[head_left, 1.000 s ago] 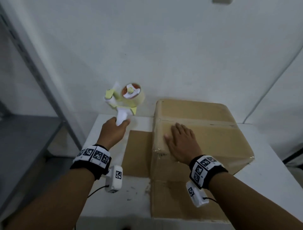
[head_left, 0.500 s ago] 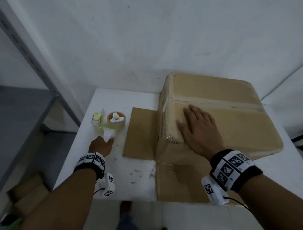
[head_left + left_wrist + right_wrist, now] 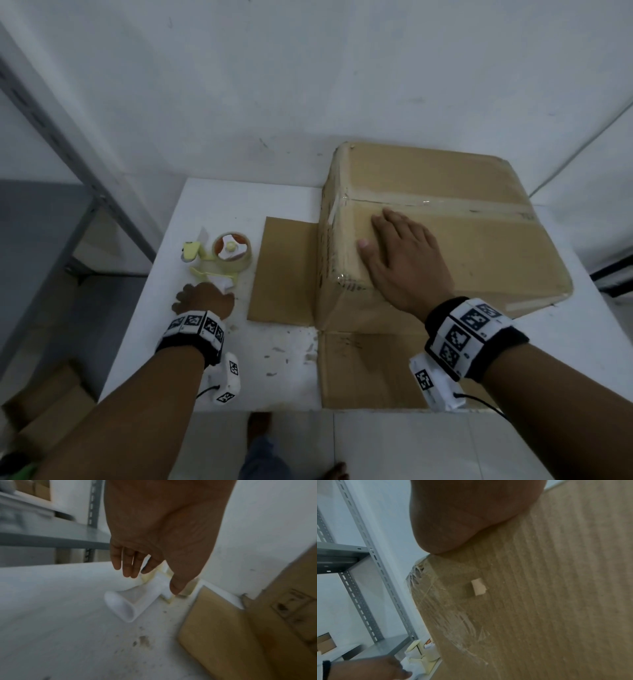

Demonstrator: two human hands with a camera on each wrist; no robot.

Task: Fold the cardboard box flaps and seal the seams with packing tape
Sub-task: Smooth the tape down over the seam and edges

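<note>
A closed cardboard box (image 3: pixel 462 246) stands on the white table (image 3: pixel 239 205), with a clear tape strip (image 3: pixel 445 204) along its top seam. Two flaps lie flat on the table, one to the left (image 3: pixel 284 270) and one toward me (image 3: pixel 370 370). My right hand (image 3: pixel 404 260) rests flat on the box top near its left edge, fingers straight. A yellow-and-white tape dispenser (image 3: pixel 226 255) lies on the table left of the box. My left hand (image 3: pixel 205 299) hovers at its white handle (image 3: pixel 130 601), fingers loose and uncurled, thumb touching the handle.
A grey metal shelf rack (image 3: pixel 85 192) stands left of the table. Cardboard boxes (image 3: pixel 44 404) sit on the floor at lower left. A white wall is close behind the box. My feet (image 3: pixel 260 428) show below the table's near edge.
My left hand brought the tape dispenser down from the air onto the table and loosened its grip on the handle. My right hand stayed flat on the box top.
</note>
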